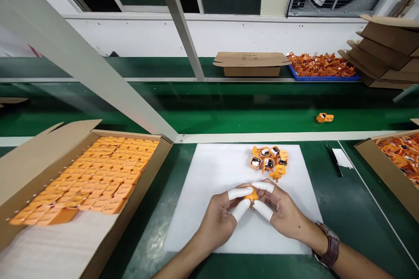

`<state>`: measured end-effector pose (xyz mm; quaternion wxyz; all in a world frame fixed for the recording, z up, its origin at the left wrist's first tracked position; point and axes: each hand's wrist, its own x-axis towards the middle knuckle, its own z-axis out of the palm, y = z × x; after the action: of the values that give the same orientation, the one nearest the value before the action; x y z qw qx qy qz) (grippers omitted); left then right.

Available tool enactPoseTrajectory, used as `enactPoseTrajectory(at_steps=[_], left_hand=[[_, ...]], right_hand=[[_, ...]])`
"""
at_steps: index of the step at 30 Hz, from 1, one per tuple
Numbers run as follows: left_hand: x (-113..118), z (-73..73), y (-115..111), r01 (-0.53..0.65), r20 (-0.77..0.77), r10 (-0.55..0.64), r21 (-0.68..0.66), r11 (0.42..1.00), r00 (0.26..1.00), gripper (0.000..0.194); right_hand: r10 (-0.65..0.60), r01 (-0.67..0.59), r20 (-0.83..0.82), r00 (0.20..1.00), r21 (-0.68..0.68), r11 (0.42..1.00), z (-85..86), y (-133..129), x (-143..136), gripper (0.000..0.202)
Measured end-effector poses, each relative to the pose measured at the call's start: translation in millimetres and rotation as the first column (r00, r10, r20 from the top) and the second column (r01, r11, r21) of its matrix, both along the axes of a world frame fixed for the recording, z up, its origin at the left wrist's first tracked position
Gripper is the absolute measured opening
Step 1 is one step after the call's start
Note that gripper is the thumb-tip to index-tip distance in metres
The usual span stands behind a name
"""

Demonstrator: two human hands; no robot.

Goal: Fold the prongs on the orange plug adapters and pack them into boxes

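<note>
Between the wrapped fingertips of both hands is a small orange plastic case, with a little metal piece sticking out toward me. My left hand pinches its left side with thumb and forefinger. From the right, my right hand grips the same case, and a watch is on that wrist. Much of the case is hidden by the white finger covers. Just beyond my fingers, several open orange cases with black and white insides lie grouped on a white sheet.
At left, an open carton holds rows of orange cases. Another carton of orange parts stands at right, near a black pen-like tool. One open case sits on the green belt. Behind are a blue tray and stacked cartons.
</note>
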<state>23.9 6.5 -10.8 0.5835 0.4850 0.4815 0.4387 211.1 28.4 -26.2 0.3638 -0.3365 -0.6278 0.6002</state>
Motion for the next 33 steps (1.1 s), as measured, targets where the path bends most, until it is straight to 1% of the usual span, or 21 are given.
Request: enactPoseTrajectory(at_steps=[3,5,11,16,19,22,24,26,28,31,33], left_hand=[[-1,-0.9,1,-0.005,0.019,0.005,-0.023,1.000,1.000,0.028],[-2,-1.4,1,0.001,0.034,0.001,-0.036,0.999,0.999,0.028],[-3,-3.4,-1,0.023,0.047,-0.023,-0.015,1.000,0.999,0.026],[-1,-3.8,-2,-0.009,0.015,0.008,0.005,1.000,1.000,0.027],[-7,-0.7,1,-0.022,0.003,0.022,-0.004,1.000,1.000,0.029],[-18,2.1,7,-0.018,-0.017,0.018,0.002,1.000,1.000,0.027],[-25,1.6,10,-0.006,-0.077,0.007,0.012,1.000,0.997,0.025],[-29,-1.4,12,0.013,-0.170,-0.008,0.026,1.000,0.985,0.024],[-32,-5.7,14,0.031,-0.268,-0.006,0.091,0.995,0.963,0.023],[-34,-10.8,15,0.043,-0.392,0.049,0.221,0.974,0.919,0.025],[-36,-10.9,15,0.048,-0.453,0.064,0.231,0.972,0.889,0.025]], right_hand=[[0.043,-0.043,0.025,0.999,0.012,0.999,5.2,1,3,0.036],[0.043,-0.044,0.043,0.998,0.020,0.999,6.4,1,5,0.034],[0.045,-0.043,0.037,0.998,-0.041,0.998,1.8,0,2,0.035],[0.020,-0.020,0.045,0.999,-0.010,1.000,1.6,-1,-1,0.036],[0.024,-0.024,0.063,0.998,0.005,1.000,1.6,-2,1,0.037],[0.008,-0.015,0.138,0.990,0.047,0.999,-0.7,-5,4,0.038],[0.003,-0.017,0.180,0.984,0.079,0.997,-2.8,-7,5,0.037],[-0.005,-0.018,0.193,0.981,0.118,0.993,-4.3,-8,5,0.036],[-0.006,-0.025,0.195,0.981,0.153,0.988,-5.0,-7,5,0.034],[0.008,-0.042,0.193,0.981,0.174,0.984,-5.2,-6,4,0.034],[0.007,-0.043,0.187,0.982,0.192,0.980,-5.7,-6,4,0.034]])
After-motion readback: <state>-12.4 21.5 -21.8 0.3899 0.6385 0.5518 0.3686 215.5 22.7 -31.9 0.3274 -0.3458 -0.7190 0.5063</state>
